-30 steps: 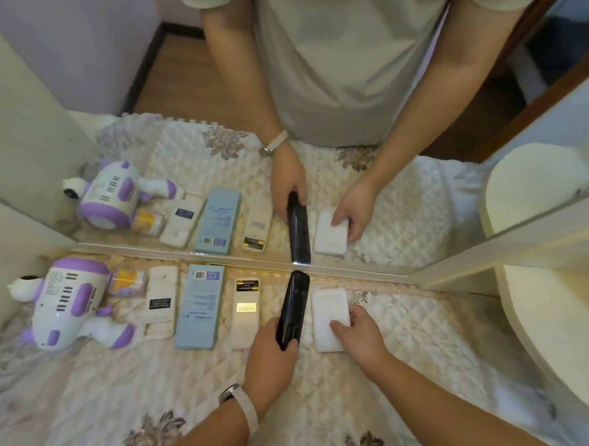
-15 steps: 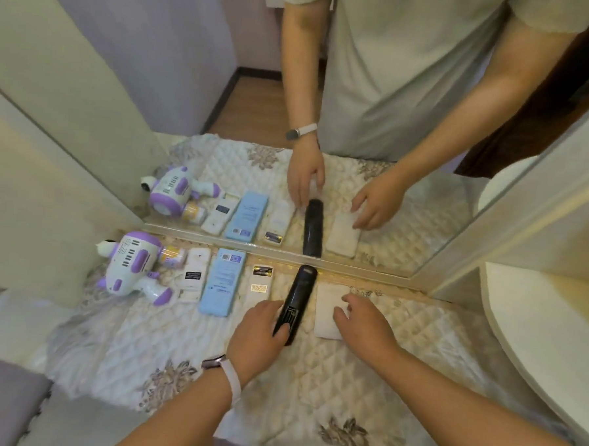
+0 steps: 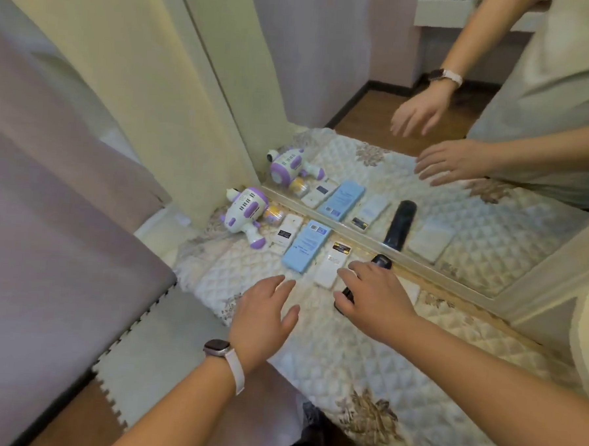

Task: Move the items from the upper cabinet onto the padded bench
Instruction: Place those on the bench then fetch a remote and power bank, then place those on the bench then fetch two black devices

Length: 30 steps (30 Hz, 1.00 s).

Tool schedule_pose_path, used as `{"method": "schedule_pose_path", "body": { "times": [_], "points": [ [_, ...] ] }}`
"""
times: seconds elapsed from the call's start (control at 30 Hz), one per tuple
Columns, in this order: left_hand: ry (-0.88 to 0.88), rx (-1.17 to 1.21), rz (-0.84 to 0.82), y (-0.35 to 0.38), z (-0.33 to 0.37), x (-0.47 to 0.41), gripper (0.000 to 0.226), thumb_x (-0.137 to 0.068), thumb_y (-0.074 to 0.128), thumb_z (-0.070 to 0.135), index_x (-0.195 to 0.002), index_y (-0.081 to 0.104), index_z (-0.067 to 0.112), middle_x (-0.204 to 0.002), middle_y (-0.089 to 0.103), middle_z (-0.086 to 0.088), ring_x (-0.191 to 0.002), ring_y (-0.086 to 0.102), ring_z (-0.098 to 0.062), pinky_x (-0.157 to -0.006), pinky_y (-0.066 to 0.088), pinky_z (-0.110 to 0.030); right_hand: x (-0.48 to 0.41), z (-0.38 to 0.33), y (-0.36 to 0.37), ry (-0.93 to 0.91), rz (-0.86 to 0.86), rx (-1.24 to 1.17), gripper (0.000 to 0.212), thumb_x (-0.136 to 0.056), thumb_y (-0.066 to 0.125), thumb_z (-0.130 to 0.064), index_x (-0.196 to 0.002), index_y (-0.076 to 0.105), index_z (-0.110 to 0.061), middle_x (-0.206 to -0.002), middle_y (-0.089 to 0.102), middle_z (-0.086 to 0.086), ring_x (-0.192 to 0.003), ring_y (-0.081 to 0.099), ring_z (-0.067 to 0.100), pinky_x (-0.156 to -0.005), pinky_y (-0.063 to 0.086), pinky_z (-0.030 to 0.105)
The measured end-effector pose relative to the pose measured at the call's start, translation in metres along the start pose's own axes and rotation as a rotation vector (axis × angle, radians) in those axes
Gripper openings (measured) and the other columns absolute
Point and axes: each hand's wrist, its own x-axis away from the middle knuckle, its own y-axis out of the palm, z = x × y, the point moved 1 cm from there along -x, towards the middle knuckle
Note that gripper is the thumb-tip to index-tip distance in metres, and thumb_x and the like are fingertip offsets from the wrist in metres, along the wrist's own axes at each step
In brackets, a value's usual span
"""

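Observation:
A row of items lies on the quilted padded bench point(image 3: 365, 349) against a mirror: a white-and-purple toy point(image 3: 244, 215), a small yellow jar point(image 3: 273, 214), a white remote point(image 3: 287, 234), a light blue box point(image 3: 306, 245), a white remote with batteries showing point(image 3: 333, 265) and a black remote point(image 3: 379, 262). My left hand point(image 3: 264, 318) hovers over the bench with fingers spread, holding nothing. My right hand point(image 3: 374, 297) is above the black remote with loose fingers, covering most of it and the white item beside it.
The mirror point(image 3: 457, 211) stands along the far edge of the bench and doubles the items and my arms. A cream cabinet panel point(image 3: 156, 96) rises at the left. Grey foam mats point(image 3: 163, 349) and a grey cushion point(image 3: 47, 227) lie at the left.
My left hand has let go of the black remote and pulled back to the left. My right hand has lifted off the white item. The view has swung left and pulled back.

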Motion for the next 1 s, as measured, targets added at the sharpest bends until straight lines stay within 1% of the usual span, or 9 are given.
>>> {"method": "schedule_pose_path", "body": {
  "times": [0.1, 0.17, 0.23, 0.4, 0.53, 0.63, 0.7, 0.8, 1.0],
  "points": [
    [-0.105, 0.029, 0.044, -0.015, -0.021, 0.033, 0.057, -0.090, 0.038, 0.051, -0.137, 0.053, 0.023, -0.142, 0.052, -0.003, -0.130, 0.048, -0.025, -0.105, 0.040, -0.046, -0.006, -0.032, -0.002, -0.131, -0.026, 0.033, 0.053, -0.086, 0.034, -0.050, -0.114, 0.065, -0.017, -0.111, 0.066, 0.006, -0.100, 0.060, 0.029, -0.083, 0.049, 0.041],
    [-0.187, 0.075, 0.086, -0.026, -0.036, 0.055, 0.054, -0.092, 0.044, 0.049, -0.139, 0.050, 0.025, -0.147, 0.047, -0.001, -0.136, 0.042, -0.021, -0.110, 0.033, -0.042, -0.008, -0.057, -0.003, -0.227, -0.015, 0.030, 0.050, -0.087, 0.039, -0.050, -0.115, 0.065, -0.018, -0.110, 0.066, 0.005, -0.099, 0.061, 0.029, -0.082, 0.049, 0.041],
    [-0.258, 0.103, 0.135, -0.038, -0.052, 0.078, 0.053, -0.092, 0.049, 0.048, -0.140, 0.049, 0.025, -0.149, 0.045, 0.001, -0.138, 0.038, -0.018, -0.112, 0.030, -0.040, -0.008, -0.085, -0.004, -0.327, 0.003, 0.000, 0.046, -0.087, 0.043, -0.049, -0.114, 0.065, -0.018, -0.108, 0.066, 0.004, -0.097, 0.062, 0.028, -0.080, 0.050, 0.040],
    [-0.365, 0.047, 0.237, -0.071, -0.090, 0.138, 0.057, -0.089, 0.038, 0.051, -0.136, 0.054, 0.023, -0.140, 0.053, 0.002, -0.132, 0.045, -0.018, -0.106, 0.035, -0.038, -0.009, -0.166, -0.006, -0.510, 0.031, -0.045, 0.044, -0.087, 0.048, -0.047, -0.115, 0.064, -0.018, -0.111, 0.065, 0.003, -0.101, 0.060, 0.027, -0.082, 0.048, 0.041],
    [-0.466, 0.022, 0.306, -0.087, -0.135, 0.196, 0.049, -0.090, 0.045, 0.046, -0.132, 0.057, 0.022, -0.133, 0.057, 0.001, -0.125, 0.049, -0.020, -0.102, 0.039, -0.037, -0.005, -0.245, -0.006, -0.622, 0.019, 0.007, 0.047, -0.087, 0.044, -0.048, -0.120, 0.062, -0.020, -0.115, 0.065, 0.003, -0.107, 0.058, 0.027, -0.089, 0.046, 0.040],
    [-0.523, -0.018, 0.355, -0.098, -0.175, 0.249, 0.044, -0.088, 0.051, 0.042, -0.123, 0.063, 0.020, -0.129, 0.061, -0.001, -0.120, 0.053, -0.022, -0.099, 0.042, -0.039, 0.004, -0.309, 0.001, -0.711, -0.003, 0.033, 0.050, -0.089, 0.041, -0.050, -0.125, 0.059, -0.020, -0.118, 0.063, 0.002, -0.112, 0.056, 0.026, -0.093, 0.045, 0.041],
    [-0.537, -0.058, 0.379, -0.105, -0.201, 0.286, 0.042, -0.086, 0.052, 0.042, -0.119, 0.064, 0.020, -0.126, 0.063, -0.002, -0.117, 0.057, -0.024, -0.098, 0.044, -0.041, 0.013, -0.354, 0.010, -0.753, 0.000, 0.036, 0.049, -0.089, 0.041, -0.050, -0.123, 0.060, -0.020, -0.118, 0.062, 0.002, -0.112, 0.056, 0.026, -0.092, 0.045, 0.041],
    [-0.571, -0.096, 0.424, -0.117, -0.241, 0.340, 0.045, -0.086, 0.050, 0.045, -0.120, 0.065, 0.020, -0.125, 0.064, -0.003, -0.116, 0.057, -0.025, -0.097, 0.044, -0.042, 0.030, -0.428, 0.025, -0.840, 0.007, 0.045, 0.049, -0.086, 0.045, -0.050, -0.120, 0.061, -0.019, -0.113, 0.064, 0.003, -0.106, 0.058, 0.028, -0.087, 0.047, 0.041],
    [-0.751, -0.125, 0.520, -0.141, -0.307, 0.459, 0.045, -0.086, 0.051, 0.043, -0.121, 0.065, 0.018, -0.127, 0.063, -0.003, -0.118, 0.056, -0.025, -0.099, 0.043, -0.042, 0.070, -0.571, 0.049, -1.061, 0.012, 0.046, 0.050, -0.088, 0.043, -0.051, -0.123, 0.060, -0.019, -0.114, 0.063, 0.004, -0.106, 0.057, 0.028, -0.087, 0.048, 0.041]
  ]
}}
